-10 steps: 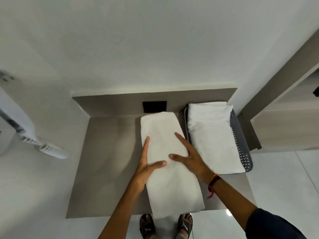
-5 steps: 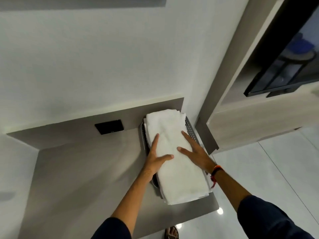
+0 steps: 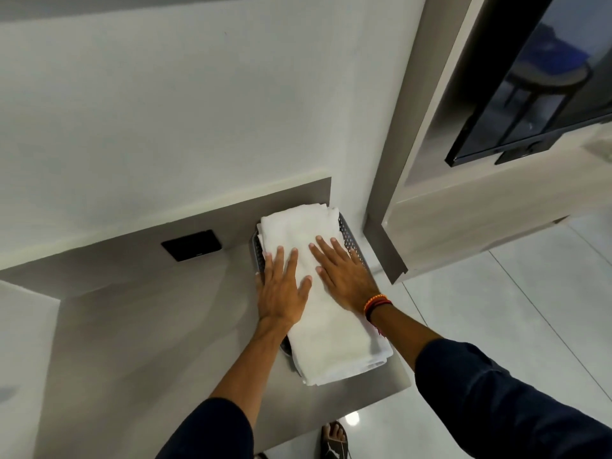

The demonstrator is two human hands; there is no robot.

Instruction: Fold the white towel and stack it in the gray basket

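Now both hands, left hand point(image 3: 281, 289) and right hand point(image 3: 344, 279), lie flat with no grip, fingers spread, pressing white towel point(image 3: 331, 342) into gray basket point(image 3: 349, 238), likely settling the stack.

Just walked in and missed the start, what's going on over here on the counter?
A person is stacking laundry. Both hands lie flat on a folded white towel that sits on top of other towels in the gray basket at the counter's right end. The left hand presses its left edge and the right hand its right side. Nothing is gripped; the towel is in the basket, overhanging its near end.
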